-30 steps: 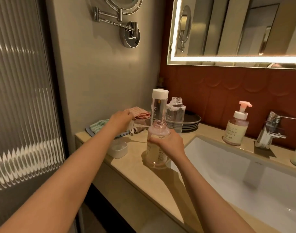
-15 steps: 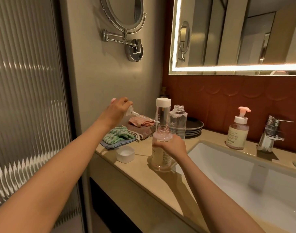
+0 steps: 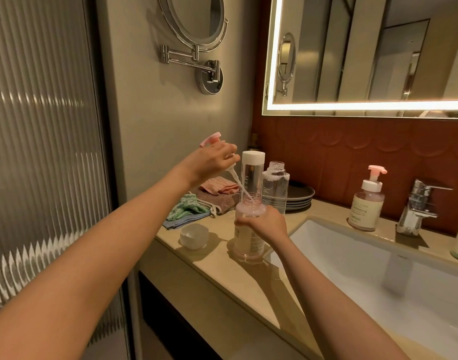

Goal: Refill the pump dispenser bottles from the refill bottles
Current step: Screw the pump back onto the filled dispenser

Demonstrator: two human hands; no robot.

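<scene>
Since half a second before, the left hand point(image 3: 212, 159) had carried the pump head point(image 3: 209, 139) nearer the open dispenser bottle point(image 3: 248, 240), and its dip tube point(image 3: 237, 182) tip now sat at the neck. Left fingers point(image 3: 229, 154) were curled round the pump collar, pink nozzle sticking out behind them. Right hand point(image 3: 265, 224) gripped the bottle's shoulder, fingers point(image 3: 244, 222) wrapped round it, bottle upright on the counter point(image 3: 222, 271) by the sink point(image 3: 352, 255) edge. Just behind stood a capped refill bottle point(image 3: 252, 172) and an uncapped refill bottle point(image 3: 276, 185). A white cap point(image 3: 194, 236) lay to the left, folded cloths point(image 3: 190, 210) beyond. A second pump dispenser point(image 3: 367, 206) stood near the faucet point(image 3: 420, 203).
</scene>
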